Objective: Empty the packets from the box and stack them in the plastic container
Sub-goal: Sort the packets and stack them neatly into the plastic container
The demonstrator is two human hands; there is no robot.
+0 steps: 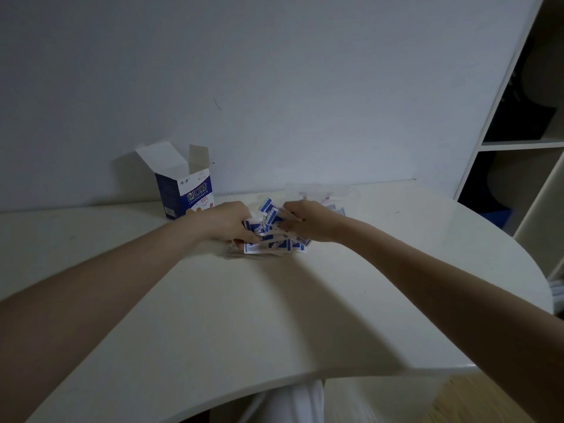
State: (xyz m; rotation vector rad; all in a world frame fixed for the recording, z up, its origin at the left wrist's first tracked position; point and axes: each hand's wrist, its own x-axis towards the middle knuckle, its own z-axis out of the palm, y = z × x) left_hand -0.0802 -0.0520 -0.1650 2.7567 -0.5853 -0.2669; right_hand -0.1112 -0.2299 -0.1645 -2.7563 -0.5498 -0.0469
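Here both hands' fingers (244, 236) clutch loose packets (274, 236) between open box (186, 190) and clear container (320, 192).

One view only, from a head-worn wide-angle camera. It looks forward and down across the white table (274, 315) toward the far wall (274, 71), with straight edges bowed by the lens. Both forearms enter from the near corners and converge on the table's far middle. A shelf unit (518, 145) occupies the right edge. No second view exists for overlap.
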